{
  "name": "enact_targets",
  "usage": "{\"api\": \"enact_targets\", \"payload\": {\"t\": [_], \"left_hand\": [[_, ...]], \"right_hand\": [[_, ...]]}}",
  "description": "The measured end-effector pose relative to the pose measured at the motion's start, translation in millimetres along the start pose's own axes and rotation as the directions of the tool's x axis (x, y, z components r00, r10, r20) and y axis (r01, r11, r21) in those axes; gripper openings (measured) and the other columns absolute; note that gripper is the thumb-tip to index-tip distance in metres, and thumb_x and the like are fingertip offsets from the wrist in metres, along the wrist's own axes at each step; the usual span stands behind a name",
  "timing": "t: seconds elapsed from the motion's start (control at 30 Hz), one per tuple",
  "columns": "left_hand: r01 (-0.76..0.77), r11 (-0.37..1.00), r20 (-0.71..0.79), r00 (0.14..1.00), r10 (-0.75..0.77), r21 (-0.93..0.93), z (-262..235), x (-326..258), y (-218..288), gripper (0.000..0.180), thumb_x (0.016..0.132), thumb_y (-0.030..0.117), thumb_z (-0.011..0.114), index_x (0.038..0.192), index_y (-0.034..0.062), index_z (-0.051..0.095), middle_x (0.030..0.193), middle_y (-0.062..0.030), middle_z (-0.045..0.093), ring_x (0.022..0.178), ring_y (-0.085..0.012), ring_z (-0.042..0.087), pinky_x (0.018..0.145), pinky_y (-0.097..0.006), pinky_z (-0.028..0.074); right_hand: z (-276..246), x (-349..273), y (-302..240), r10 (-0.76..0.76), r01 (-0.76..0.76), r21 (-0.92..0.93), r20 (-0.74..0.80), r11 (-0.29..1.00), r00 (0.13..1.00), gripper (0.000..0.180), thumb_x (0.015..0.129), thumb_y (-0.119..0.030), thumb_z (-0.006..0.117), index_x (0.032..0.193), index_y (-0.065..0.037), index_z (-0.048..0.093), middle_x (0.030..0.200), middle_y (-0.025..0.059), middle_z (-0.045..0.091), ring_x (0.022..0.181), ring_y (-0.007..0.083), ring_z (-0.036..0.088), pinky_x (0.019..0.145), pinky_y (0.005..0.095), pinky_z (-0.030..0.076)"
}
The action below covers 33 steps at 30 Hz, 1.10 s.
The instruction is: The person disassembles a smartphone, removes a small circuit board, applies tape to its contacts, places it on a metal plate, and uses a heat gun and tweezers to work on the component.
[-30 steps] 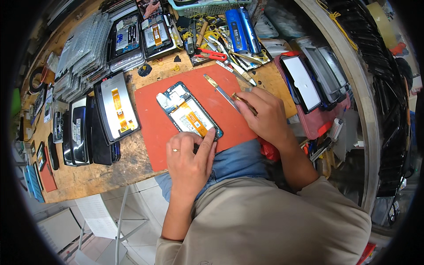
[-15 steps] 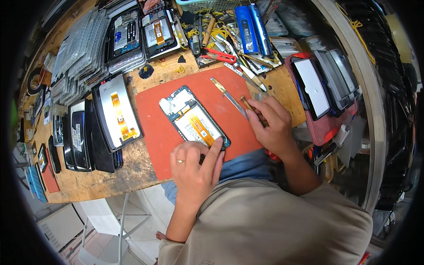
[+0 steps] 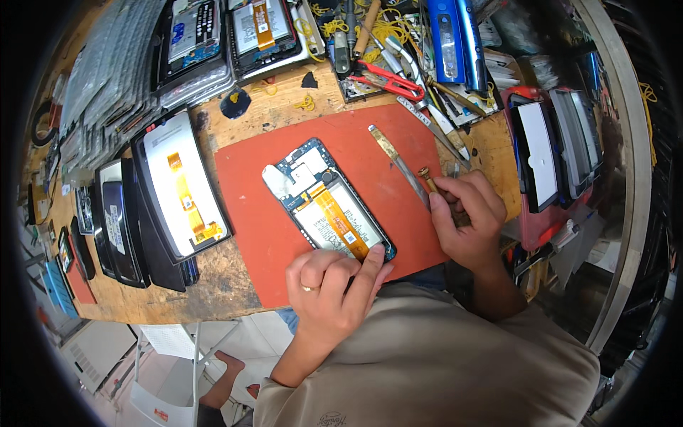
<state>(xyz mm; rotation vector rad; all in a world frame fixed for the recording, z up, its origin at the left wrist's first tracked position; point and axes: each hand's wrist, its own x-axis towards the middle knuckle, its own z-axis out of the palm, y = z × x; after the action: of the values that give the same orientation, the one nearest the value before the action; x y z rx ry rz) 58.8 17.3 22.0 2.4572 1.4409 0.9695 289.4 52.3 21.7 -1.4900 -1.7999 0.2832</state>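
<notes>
An opened phone (image 3: 333, 201) lies tilted on the red mat (image 3: 249, 213), with its battery, circuit board and an orange flex cable showing. My left hand (image 3: 331, 288) grips its lower end, the index finger pressing near the bottom corner and the other fingers curled at the near edge. Beside the mat's right edge, my right hand (image 3: 471, 217) is closed on a slim brass-coloured tool with a knobbed end (image 3: 429, 179); its other end is hidden in the fingers. A flat metal blade (image 3: 398, 162) lies on the mat, its lower end close to the right fingertips.
At left stand a loose screen panel (image 3: 181, 188) with an orange flex cable and a tall stack of wrapped panels (image 3: 107, 85). Two opened tablets (image 3: 260, 32) lie at the back. Pliers with red handles (image 3: 388, 80) top a tool pile. A pink-red bin (image 3: 537, 224) stands right.
The whole view has shifted, and more of a bare foot and leg shows at lower left. Both hands keep their holds on the phone and the brass-coloured tool.
</notes>
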Motion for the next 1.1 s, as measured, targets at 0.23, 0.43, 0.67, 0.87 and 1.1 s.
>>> {"api": "enact_targets", "payload": {"t": [0.23, 0.43, 0.67, 0.87, 1.1], "left_hand": [[0.033, 0.999, -0.02, 0.999, -0.032, 0.027, 2.0, -4.8, 1.5, 0.049, 0.078, 0.036, 0.093, 0.117, 0.013, 0.074, 0.091, 0.0015, 0.059, 0.092, -0.0212, 0.06, 0.083, -0.039, 0.049], [-0.03, 0.941, -0.251, 0.966, -0.059, -0.336, 3.1, -16.5, -8.8, 0.087, 0.063, 0.037, 0.104, 0.126, 0.013, 0.048, 0.104, -0.0072, 0.062, 0.093, -0.0284, 0.061, 0.089, -0.046, 0.05], [-0.021, 0.944, -0.278, 0.958, -0.076, -0.329, 6.5, -23.6, -11.8, 0.108, 0.067, 0.026, 0.102, 0.147, 0.0134, 0.031, 0.118, -0.0142, 0.06, 0.105, -0.0313, 0.06, 0.111, -0.061, 0.04], [0.012, 0.926, -0.27, 0.955, -0.122, -0.377, 9.3, -24.4, -10.4, 0.105, 0.07, 0.014, 0.099, 0.15, 0.0077, 0.03, 0.119, -0.018, 0.062, 0.107, -0.0331, 0.062, 0.099, -0.053, 0.048], [0.04, 0.948, -0.214, 0.97, -0.112, -0.315, 11.9, -24.5, -10.4, 0.102, 0.071, 0.009, 0.097, 0.15, 0.0028, 0.032, 0.11, -0.0191, 0.068, 0.099, -0.0334, 0.064, 0.087, -0.045, 0.051]], "right_hand": [[-3.2, 0.5, 1.1, 0.033, -0.034, 0.063, 0.021, 0.997, 0.999, 0.021, 0.083, 0.005, 0.077, 0.104, 0.003, 0.073, 0.083, 0.0091, 0.063, 0.066, 0.0182, 0.063, 0.056, 0.0298, 0.049], [0.3, -1.8, 1.9, 0.019, -0.017, 0.101, -0.019, 0.995, 1.0, 0.018, 0.087, 0.004, 0.076, 0.105, 0.002, 0.074, 0.083, 0.005, 0.061, 0.063, 0.0101, 0.053, 0.055, 0.0249, 0.04], [0.8, -7.6, 3.5, -0.04, 0.044, 0.068, -0.053, 0.997, 0.998, 0.018, 0.088, 0.003, 0.075, 0.106, 0.002, 0.073, 0.084, 0.0068, 0.061, 0.066, 0.0137, 0.059, 0.056, 0.0274, 0.044], [1.5, -10.2, 2.5, -0.08, 0.081, 0.016, -0.073, 0.997, 0.994, 0.018, 0.086, -0.002, 0.076, 0.103, -0.001, 0.072, 0.086, 0.0115, 0.065, 0.074, 0.0297, 0.069, 0.064, 0.0395, 0.054], [1.3, -11.6, 4.9, -0.079, 0.08, 0.008, -0.071, 0.997, 0.994, 0.017, 0.086, -0.003, 0.076, 0.102, -0.001, 0.071, 0.086, 0.0115, 0.065, 0.073, 0.0295, 0.069, 0.063, 0.0397, 0.054]]}}
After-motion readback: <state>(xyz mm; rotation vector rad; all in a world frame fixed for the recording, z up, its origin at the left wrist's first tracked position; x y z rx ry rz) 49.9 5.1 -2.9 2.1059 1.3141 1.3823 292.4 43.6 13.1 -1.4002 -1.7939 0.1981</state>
